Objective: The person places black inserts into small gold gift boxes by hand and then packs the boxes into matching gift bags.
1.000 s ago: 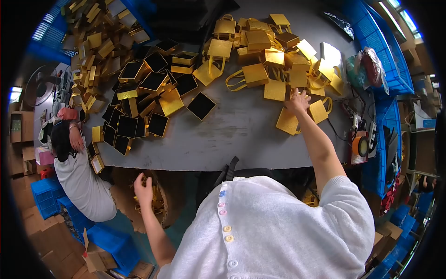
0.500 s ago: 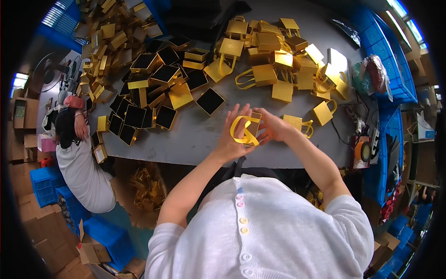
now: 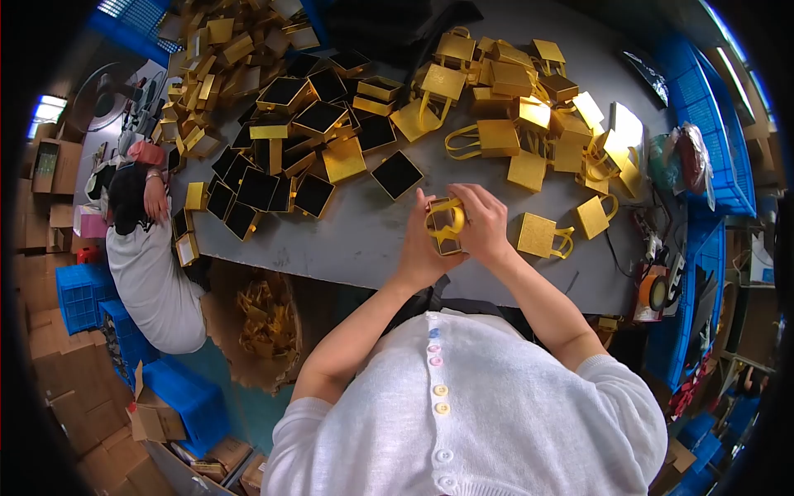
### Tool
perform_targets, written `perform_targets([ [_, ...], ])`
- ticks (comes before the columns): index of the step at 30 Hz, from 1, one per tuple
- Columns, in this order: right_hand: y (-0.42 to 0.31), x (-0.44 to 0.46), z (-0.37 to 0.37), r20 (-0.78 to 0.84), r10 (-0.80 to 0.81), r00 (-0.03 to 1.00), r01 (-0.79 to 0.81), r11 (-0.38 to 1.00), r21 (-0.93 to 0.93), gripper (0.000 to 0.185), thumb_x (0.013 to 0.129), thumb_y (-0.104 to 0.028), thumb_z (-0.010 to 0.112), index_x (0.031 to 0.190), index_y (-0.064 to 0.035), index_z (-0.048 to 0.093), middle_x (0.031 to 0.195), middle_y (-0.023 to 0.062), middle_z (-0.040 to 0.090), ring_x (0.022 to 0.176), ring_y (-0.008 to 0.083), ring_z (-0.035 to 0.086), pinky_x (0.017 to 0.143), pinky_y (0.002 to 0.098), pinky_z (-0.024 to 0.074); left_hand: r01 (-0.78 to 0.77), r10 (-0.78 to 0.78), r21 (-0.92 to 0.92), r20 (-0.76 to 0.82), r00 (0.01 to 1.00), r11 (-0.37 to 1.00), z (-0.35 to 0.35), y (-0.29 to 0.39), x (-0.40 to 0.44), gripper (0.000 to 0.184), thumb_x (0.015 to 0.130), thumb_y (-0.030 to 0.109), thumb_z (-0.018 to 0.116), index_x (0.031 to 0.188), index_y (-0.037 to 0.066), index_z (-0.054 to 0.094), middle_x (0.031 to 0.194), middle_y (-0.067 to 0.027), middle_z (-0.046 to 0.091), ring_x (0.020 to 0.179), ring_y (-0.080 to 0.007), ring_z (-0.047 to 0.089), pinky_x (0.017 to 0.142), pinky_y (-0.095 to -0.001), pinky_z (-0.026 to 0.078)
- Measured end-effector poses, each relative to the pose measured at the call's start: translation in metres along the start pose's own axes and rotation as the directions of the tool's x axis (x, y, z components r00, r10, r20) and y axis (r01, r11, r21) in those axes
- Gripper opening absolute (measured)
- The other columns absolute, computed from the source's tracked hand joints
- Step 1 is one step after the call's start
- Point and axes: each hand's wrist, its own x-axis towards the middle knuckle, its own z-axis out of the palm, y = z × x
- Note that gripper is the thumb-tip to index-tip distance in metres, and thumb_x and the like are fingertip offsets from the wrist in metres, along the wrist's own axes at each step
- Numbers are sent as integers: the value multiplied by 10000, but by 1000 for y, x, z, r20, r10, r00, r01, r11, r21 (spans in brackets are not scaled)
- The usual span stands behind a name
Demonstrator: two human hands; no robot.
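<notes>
Near the table's front edge, a small gold gift box [image 3: 449, 245] with a yellow ribbon handle [image 3: 447, 219] is held between both hands. My left hand [image 3: 423, 251] wraps its left side and lower end, the thumb along its edge. My right hand [image 3: 485, 221] closes over the right side, fingers bent at the ribbon; the fingertips are partly hidden. Just right of my right hand lies a gold box with a ribbon handle [image 3: 538, 235]. Up and left of my hands lies an open tray with a black inside [image 3: 397, 175].
Gold boxes with handles [image 3: 499, 138] are heaped at the back right. Black-lined gold trays [image 3: 319, 118] and more gold boxes [image 3: 222, 31] pile up at the left. A co-worker's arm [image 3: 155, 197] rests at the left edge. Blue crates [image 3: 703, 116] and a tape roll [image 3: 653, 292] stand at the right.
My right hand has closed from spread fingers onto the box's right side and ribbon. The ribbon loop has been drawn in shorter. The whole view has shifted slightly.
</notes>
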Motion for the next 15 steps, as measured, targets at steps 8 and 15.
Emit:
perform_targets([
  [8, 38, -3, 16, 388, 693, 608, -687, 214, 695, 308, 1019, -238, 371, 1163, -31, 549, 1033, 81, 603, 926, 132, 581, 793, 277, 483, -9, -82, -397, -213, 974, 918, 7, 7, 9, 1279, 661, 274, 885, 1507, 72, -52, 1404, -142, 275, 1281, -275, 381, 1065, -373, 363],
  [15, 47, -6, -30, 473, 771, 426, -659, -94, 746, 290, 972, -126, 389, 1205, -49, 543, 1074, 106, 634, 936, 217, 662, 822, 314, 545, -58, 62, -150, 21, 998, 987, 1, -8, 17, 1200, 633, 307, 885, 1508, 55, 104, 1464, -180, 259, 1359, -326, 286, 1087, -426, 310],
])
